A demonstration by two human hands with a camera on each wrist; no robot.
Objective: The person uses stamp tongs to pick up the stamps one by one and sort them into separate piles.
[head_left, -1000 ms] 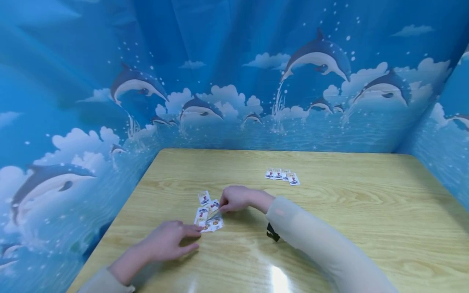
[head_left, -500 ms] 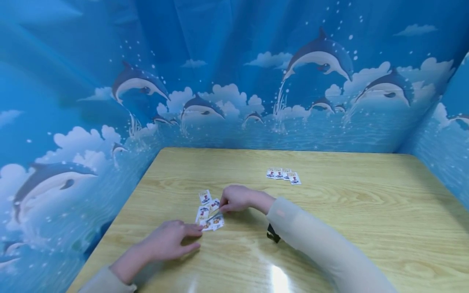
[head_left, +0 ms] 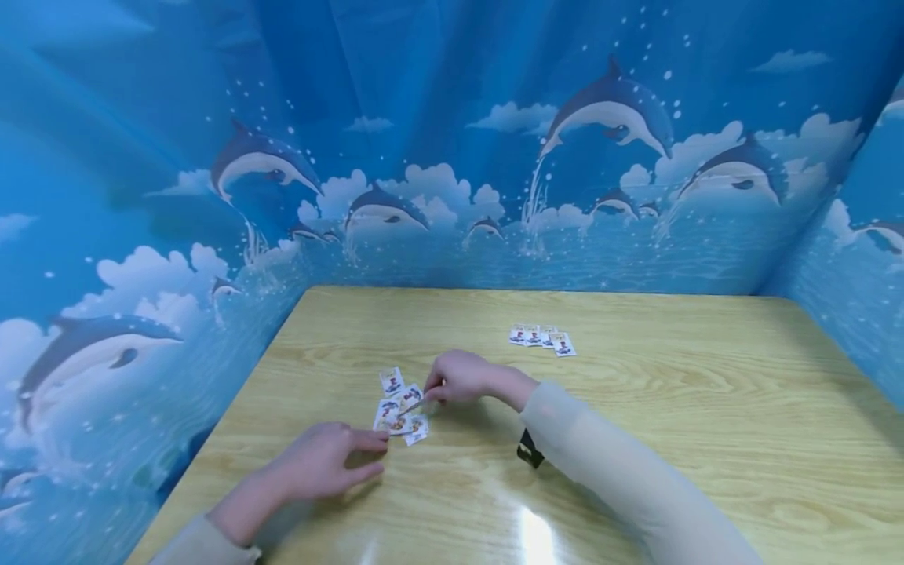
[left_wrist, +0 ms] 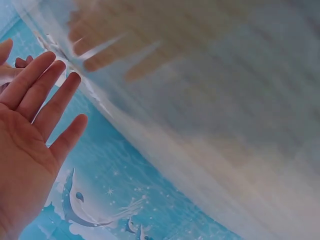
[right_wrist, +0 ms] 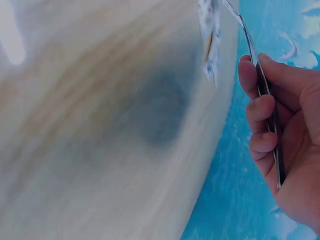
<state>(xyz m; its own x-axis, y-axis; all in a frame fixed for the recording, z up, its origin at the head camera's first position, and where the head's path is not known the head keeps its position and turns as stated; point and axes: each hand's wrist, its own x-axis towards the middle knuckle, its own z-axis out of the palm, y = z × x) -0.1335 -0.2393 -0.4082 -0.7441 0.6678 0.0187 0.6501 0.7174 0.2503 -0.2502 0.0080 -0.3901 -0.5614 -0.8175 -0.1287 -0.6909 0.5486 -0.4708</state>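
Several small white picture cards (head_left: 391,381) lie in an overlapping cluster on the left of the wooden table. In my right hand (head_left: 461,378) is a slim metal pair of tweezers (right_wrist: 270,107) with a bent tip, gripped between thumb and curled fingers. Its far end reaches over the cards in the head view. At the near side of the cluster, my left hand (head_left: 326,463) has its fingertips right at the edge of a lower card (head_left: 395,424). The left wrist view shows that palm with fingers extended; the cards are mostly hidden there.
Farther back, a short overlapping row of similar cards (head_left: 533,336) lies on the wooden table (head_left: 671,377). A blue dolphin-printed curtain (head_left: 438,118) rises behind and along both sides. Something black (head_left: 529,451) shows under the right sleeve.
A lower card in the cluster has shifted slightly away from me, overlapping the others more. The tweezers and my right hand moved slightly the same way. My left hand stays nearly still.
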